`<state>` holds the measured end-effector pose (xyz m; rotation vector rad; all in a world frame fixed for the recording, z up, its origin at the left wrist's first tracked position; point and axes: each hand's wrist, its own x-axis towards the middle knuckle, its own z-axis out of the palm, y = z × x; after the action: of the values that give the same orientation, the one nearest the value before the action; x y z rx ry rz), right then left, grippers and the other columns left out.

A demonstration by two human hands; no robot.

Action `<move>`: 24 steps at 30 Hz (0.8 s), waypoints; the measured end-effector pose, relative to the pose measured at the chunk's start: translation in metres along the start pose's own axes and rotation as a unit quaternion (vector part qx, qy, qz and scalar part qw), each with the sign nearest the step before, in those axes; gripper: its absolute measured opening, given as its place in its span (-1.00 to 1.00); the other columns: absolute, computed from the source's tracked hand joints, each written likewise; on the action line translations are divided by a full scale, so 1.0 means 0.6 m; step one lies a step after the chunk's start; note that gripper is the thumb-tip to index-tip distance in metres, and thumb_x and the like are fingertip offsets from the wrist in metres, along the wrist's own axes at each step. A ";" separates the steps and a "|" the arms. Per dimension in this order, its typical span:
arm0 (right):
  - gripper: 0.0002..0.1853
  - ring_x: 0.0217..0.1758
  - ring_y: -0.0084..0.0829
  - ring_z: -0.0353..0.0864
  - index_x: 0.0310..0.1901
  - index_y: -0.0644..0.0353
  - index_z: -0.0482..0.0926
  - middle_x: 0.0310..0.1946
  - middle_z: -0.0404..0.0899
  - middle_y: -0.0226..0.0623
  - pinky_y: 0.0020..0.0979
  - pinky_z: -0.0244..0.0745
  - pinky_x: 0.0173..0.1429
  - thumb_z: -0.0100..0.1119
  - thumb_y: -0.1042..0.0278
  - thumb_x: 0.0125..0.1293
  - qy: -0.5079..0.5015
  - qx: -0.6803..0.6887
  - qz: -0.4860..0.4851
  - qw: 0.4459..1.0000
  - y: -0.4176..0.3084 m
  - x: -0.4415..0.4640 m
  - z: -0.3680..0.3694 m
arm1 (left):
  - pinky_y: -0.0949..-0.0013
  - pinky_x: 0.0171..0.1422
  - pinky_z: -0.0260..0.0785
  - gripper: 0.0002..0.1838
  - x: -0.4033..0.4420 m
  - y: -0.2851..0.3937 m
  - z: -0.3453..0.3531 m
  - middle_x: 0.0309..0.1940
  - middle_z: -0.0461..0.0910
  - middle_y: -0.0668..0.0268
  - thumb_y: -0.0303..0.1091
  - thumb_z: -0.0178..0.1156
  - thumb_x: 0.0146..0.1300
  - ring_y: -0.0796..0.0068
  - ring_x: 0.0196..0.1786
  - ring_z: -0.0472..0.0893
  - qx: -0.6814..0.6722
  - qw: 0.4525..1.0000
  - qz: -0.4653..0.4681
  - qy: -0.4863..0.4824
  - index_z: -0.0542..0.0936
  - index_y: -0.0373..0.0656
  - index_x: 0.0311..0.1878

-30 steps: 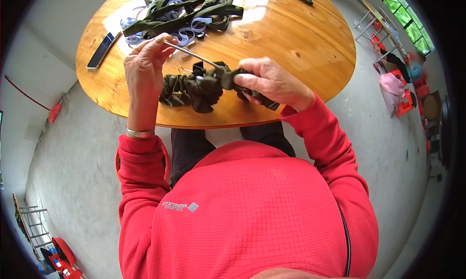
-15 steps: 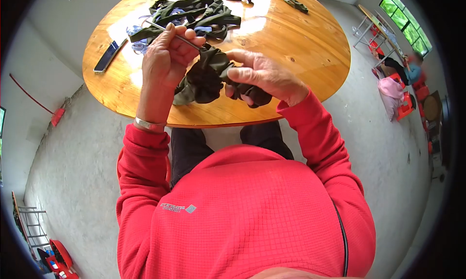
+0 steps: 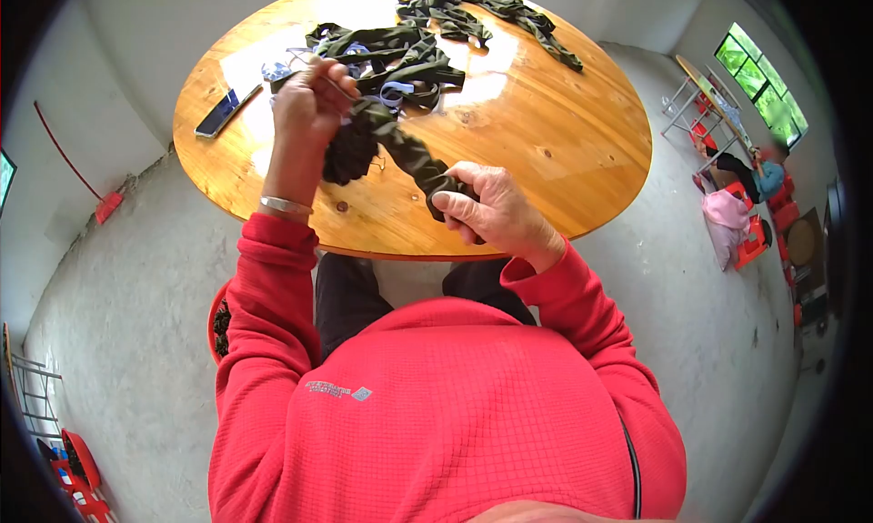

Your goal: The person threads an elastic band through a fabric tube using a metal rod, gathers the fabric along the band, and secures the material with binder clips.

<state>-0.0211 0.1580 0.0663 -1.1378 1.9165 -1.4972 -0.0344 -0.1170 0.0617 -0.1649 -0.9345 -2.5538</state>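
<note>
My left hand is closed around a thin metal rod, raised over the left part of the table. A dark green fabric strip stretches down from the rod's end toward my right hand. The right fingers and thumb are wrapped around the strip's lower end, near the table's front edge. Dark gathered fabric hangs below my left hand, partly hidden by it. Just beyond lies a pile of dark green fabric strips, with light blue ties among them.
The round wooden table bears a phone at left and more dark green strips at the far side. A red container stands beside my left arm. Another person sits at far right near a pink bag.
My right hand has moved down and right, drawing the bunched fabric into a longer strip. My left hand keeps the rod, its fingers now more tightly closed. The view has shifted slightly.
</note>
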 end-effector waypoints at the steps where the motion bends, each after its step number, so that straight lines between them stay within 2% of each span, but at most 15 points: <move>1: -0.70 -0.65 -0.68 0.45 -0.31 0.32 0.50 -0.63 0.49 -0.39 -0.60 0.35 -0.58 0.13 0.18 0.29 -0.010 0.023 0.027 0.999 -0.001 0.006 -0.005 | 0.21 -0.27 0.44 -0.75 -0.004 -0.012 0.013 -0.51 0.51 0.22 -0.30 -0.07 0.38 0.27 -0.46 0.52 -0.025 0.999 -0.030 0.006 0.45 -0.27 -0.34; 2: -0.65 -0.63 -0.66 0.49 -0.37 0.27 0.49 -0.63 0.51 -0.39 -0.61 0.37 -0.57 0.13 0.08 0.29 -0.022 0.016 0.055 0.998 -0.010 0.016 -0.013 | 0.21 -0.27 0.44 -0.74 -0.011 -0.024 0.029 -0.49 0.52 0.21 -0.29 -0.08 0.38 0.26 -0.45 0.53 -0.022 0.999 -0.038 0.003 0.45 -0.28 -0.34; 3: -0.62 -0.64 -0.66 0.48 -0.37 0.27 0.50 -0.61 0.53 -0.38 -0.60 0.39 -0.57 0.12 0.03 0.29 -0.038 0.026 0.034 0.998 0.004 0.036 -0.024 | 0.21 -0.27 0.44 -0.73 -0.017 -0.030 0.047 -0.48 0.53 0.20 -0.28 -0.08 0.39 0.25 -0.45 0.53 -0.019 0.999 -0.048 -0.001 0.44 -0.28 -0.34; 4: -0.63 -0.63 -0.65 0.49 -0.37 0.27 0.50 -0.60 0.53 -0.38 -0.60 0.40 -0.57 0.11 0.05 0.29 -0.034 0.036 0.022 0.999 0.001 0.047 -0.026 | 0.21 -0.27 0.43 -0.74 -0.013 -0.033 0.050 -0.48 0.52 0.19 -0.28 -0.09 0.39 0.25 -0.44 0.53 -0.027 0.998 -0.042 -0.027 0.44 -0.29 -0.31; 7: -0.73 -0.60 -0.63 0.51 -0.36 0.28 0.51 -0.57 0.55 -0.36 -0.60 0.42 -0.55 0.11 0.20 0.30 -0.009 0.102 -0.022 0.995 -0.008 0.069 -0.025 | 0.29 -0.23 0.41 -0.76 -0.018 -0.035 0.081 -0.49 0.50 0.29 -0.25 -0.12 0.41 0.36 -0.37 0.53 0.004 1.000 -0.007 0.019 0.45 -0.20 -0.23; 10: -0.81 -0.63 -0.61 0.49 -0.38 0.28 0.52 -0.56 0.54 -0.35 -0.60 0.42 -0.56 0.13 0.32 0.28 0.036 0.160 -0.045 0.985 -0.016 0.084 -0.031 | 0.26 -0.19 0.45 -0.76 -0.028 -0.043 0.102 -0.46 0.52 0.19 -0.32 -0.16 0.41 0.26 -0.39 0.56 0.015 0.999 0.027 0.023 0.42 -0.31 -0.21; 13: -0.81 -0.72 -0.66 0.41 -0.38 0.28 0.50 -0.66 0.49 -0.39 -0.63 0.33 -0.61 0.10 0.33 0.29 -0.038 0.164 -0.005 0.986 -0.010 0.082 -0.041 | 0.28 -0.19 0.47 -0.75 -0.025 -0.041 0.089 -0.47 0.51 0.15 -0.37 -0.17 0.39 0.20 -0.41 0.57 0.014 1.000 0.018 0.005 0.41 -0.39 -0.20; 16: -0.78 -0.73 -0.71 0.35 -0.40 0.25 0.49 -0.69 0.45 -0.42 -0.68 0.21 -0.61 0.09 0.28 0.31 -0.052 0.130 0.011 0.990 -0.008 0.064 -0.025 | 0.28 -0.23 0.46 -0.79 -0.023 -0.037 0.079 -0.49 0.51 0.17 -0.41 -0.14 0.38 0.24 -0.43 0.56 0.028 0.999 0.020 0.042 0.42 -0.37 -0.24; 19: -0.77 -0.74 -0.72 0.35 -0.47 0.24 0.47 -0.73 0.41 -0.44 -0.67 0.20 -0.64 0.05 0.31 0.32 -0.016 0.005 0.026 1.000 -0.019 0.030 -0.009 | 0.28 -0.27 0.45 -0.82 0.000 -0.019 0.033 -0.52 0.50 0.20 -0.42 -0.11 0.36 0.30 -0.48 0.51 -0.036 0.997 0.011 0.071 0.42 -0.32 -0.30; 20: -0.76 -0.73 -0.70 0.38 -0.51 0.27 0.44 -0.70 0.42 -0.43 -0.62 0.23 -0.66 0.04 0.37 0.30 0.003 -0.028 0.034 0.999 -0.021 0.016 0.002 | 0.28 -0.30 0.43 -0.84 0.006 -0.010 0.016 -0.56 0.47 0.24 -0.43 -0.09 0.34 0.34 -0.52 0.47 -0.050 0.995 -0.002 0.089 0.41 -0.27 -0.34; 21: -0.76 -0.71 -0.69 0.39 -0.51 0.28 0.43 -0.69 0.43 -0.42 -0.60 0.26 -0.65 0.05 0.37 0.30 0.013 -0.091 -0.021 0.996 -0.011 0.005 0.014 | 0.27 -0.31 0.42 -0.84 0.012 0.001 -0.006 -0.57 0.47 0.26 -0.42 -0.10 0.34 0.34 -0.51 0.48 -0.111 0.989 -0.025 0.091 0.41 -0.25 -0.35; 23: -0.76 -0.69 -0.67 0.42 -0.51 0.31 0.42 -0.65 0.46 -0.41 -0.57 0.31 -0.63 0.07 0.39 0.29 0.030 -0.215 -0.130 0.967 0.015 -0.006 0.033 | 0.27 -0.30 0.42 -0.82 0.004 -0.005 -0.024 -0.54 0.49 0.25 -0.40 -0.11 0.36 0.32 -0.49 0.50 -0.076 0.996 -0.049 0.019 0.42 -0.26 -0.33; 24: -0.79 -0.63 -0.63 0.48 -0.43 0.36 0.44 -0.61 0.50 -0.38 -0.54 0.39 -0.55 0.09 0.39 0.28 0.016 -0.191 -0.061 0.980 0.012 -0.007 0.036 | 0.27 -0.30 0.42 -0.81 -0.009 -0.009 -0.014 -0.54 0.49 0.25 -0.39 -0.11 0.36 0.31 -0.48 0.50 -0.054 0.997 -0.046 0.037 0.42 -0.26 -0.32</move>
<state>-0.0048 0.1496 0.0526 -1.4246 2.2564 -1.2420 -0.0317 -0.1167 0.0506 -0.0601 -0.7953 -2.6762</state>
